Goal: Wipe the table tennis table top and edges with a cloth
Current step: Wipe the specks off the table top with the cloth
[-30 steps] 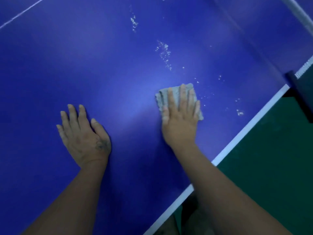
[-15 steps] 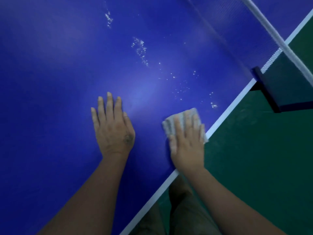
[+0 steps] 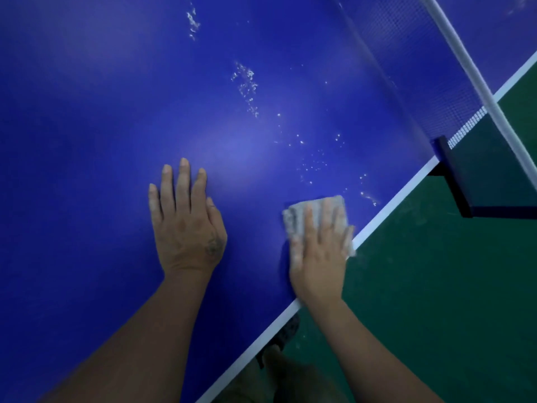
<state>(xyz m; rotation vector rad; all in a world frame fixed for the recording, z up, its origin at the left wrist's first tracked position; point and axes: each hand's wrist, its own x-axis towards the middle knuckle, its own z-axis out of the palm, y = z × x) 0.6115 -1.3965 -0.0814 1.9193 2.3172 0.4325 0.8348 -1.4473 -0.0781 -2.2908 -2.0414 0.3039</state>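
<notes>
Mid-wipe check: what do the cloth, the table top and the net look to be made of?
Cloth: soft fabric, probably woven or terry, pale grey and matte; its edge is crumpled. Table top: hard smooth board with blue semi-gloss coating, shown by the soft glare; core cannot be told. Net: fine see-through mesh, likely synthetic, with a white band on top.

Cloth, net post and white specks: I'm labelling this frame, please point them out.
cloth point(image 3: 292, 219): head view, bare left corner.
net post point(image 3: 452, 173): head view, dark upright.
white specks point(image 3: 247, 82): head view, densest patch.
</notes>
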